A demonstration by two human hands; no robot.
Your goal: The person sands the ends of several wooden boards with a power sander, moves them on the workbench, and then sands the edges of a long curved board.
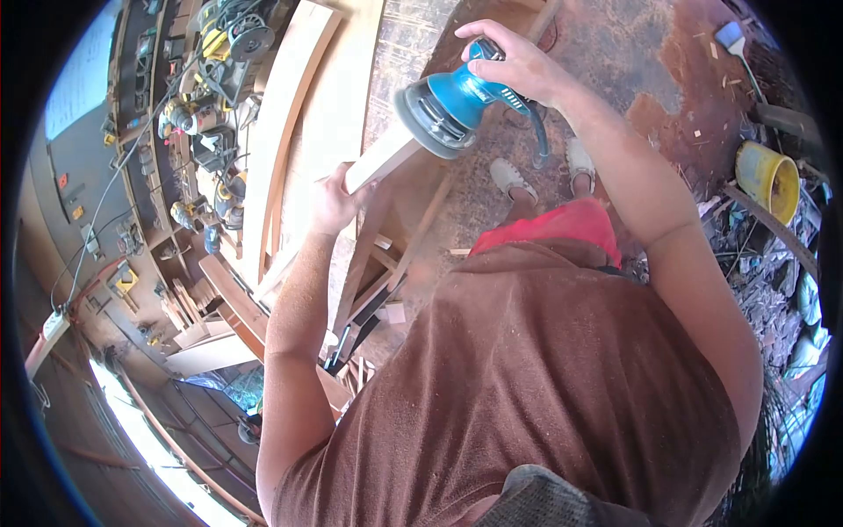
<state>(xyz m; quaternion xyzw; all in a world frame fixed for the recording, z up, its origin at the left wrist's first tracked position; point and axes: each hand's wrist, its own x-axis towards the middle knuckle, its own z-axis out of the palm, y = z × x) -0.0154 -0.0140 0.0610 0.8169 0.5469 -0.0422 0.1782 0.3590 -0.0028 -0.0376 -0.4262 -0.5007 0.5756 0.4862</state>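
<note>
My right hand [514, 63] is wrapped over the top of a blue random orbital sander [457, 97], thumb and fingers closed on its head. The sander is tilted, its round pad against the far part of a pale wooden board [386, 160]. With my left hand [336, 200] I grip the near end of that board, fingers closed around its edge. A dark cord [539, 140] hangs from the back of the sander. How much of the board lies under the pad is hidden.
Long curved wooden pieces [290, 114] lie on the workbench [399, 61] to the left. Beyond them, shelves hold drills [180, 114] and other power tools. A yellow bucket [767, 180] and a brush [731, 37] are on the right. Scraps litter the floor.
</note>
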